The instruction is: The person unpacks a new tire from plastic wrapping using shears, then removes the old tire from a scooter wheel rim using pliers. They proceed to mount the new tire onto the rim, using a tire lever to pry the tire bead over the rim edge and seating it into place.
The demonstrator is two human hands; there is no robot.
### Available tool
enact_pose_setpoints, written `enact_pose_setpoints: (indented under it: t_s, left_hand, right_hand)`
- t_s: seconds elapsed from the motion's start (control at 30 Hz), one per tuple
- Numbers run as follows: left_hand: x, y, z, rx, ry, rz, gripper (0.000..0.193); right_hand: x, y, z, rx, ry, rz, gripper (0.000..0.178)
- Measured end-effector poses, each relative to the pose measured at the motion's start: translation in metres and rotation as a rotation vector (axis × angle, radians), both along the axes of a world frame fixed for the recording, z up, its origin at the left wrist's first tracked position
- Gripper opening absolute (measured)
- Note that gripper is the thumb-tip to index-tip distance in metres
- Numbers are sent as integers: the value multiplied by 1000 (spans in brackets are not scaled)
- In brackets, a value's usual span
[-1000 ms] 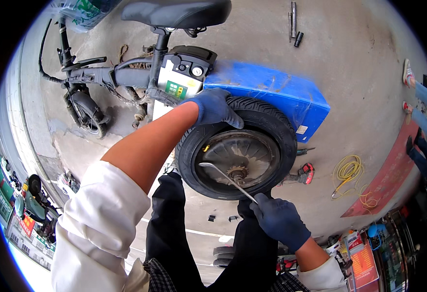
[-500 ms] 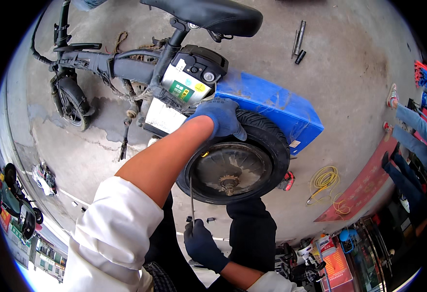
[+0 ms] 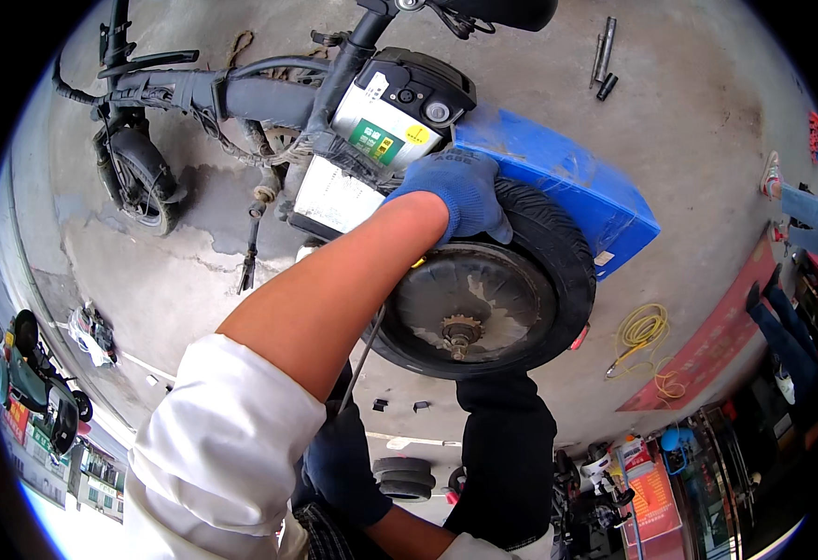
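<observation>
A wheel with a dark, scuffed hub motor (image 3: 418, 303) and a small toothed sprocket (image 3: 461, 332) faces me beside a bike frame (image 3: 269, 101). My left hand (image 3: 455, 194), in a blue knitted glove, is closed over the top of its black tire (image 3: 558, 238). Low in front of me, my right hand (image 3: 345, 462), in a darker-looking glove, grips a thin metal tire lever (image 3: 360, 359). The lever slants up to the wheel's left edge; my left forearm partly covers that edge, and its tip is hard to make out. A bit of yellow (image 3: 418, 262) shows at the rim beneath my left hand.
A blue box (image 3: 567, 182) stands right behind the wheel, beside a silver battery case (image 3: 381, 131). Metal rods (image 3: 603, 56) and a coiled yellow hose (image 3: 642, 329) lie on the floor. Stacked tires (image 3: 403, 478) sit near my legs. People's legs (image 3: 787, 327) show at right.
My right hand has moved left and lower, and the lever now leans more. The left hand stays on the tire. The whole view has shifted, with the bike now further right and higher.
</observation>
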State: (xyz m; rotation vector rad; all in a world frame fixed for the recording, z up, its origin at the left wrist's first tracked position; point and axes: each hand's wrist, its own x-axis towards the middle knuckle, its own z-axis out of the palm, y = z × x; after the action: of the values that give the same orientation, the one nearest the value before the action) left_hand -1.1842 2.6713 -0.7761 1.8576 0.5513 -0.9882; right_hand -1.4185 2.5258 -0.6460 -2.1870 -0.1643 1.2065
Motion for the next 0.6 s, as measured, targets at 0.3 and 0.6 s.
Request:
enact_pose_setpoints:
  t_s: [0.3, 0.6]
  left_hand:
    - [-9, -7, -6, 74, -3, -2, 71]
    - [-11, -13, -10, 54, -12, 1, 73]
  right_hand:
    - [-56, 14, -21, 46, 908, -623, 9]
    - [-118, 67, -79, 20, 646, -692, 9]
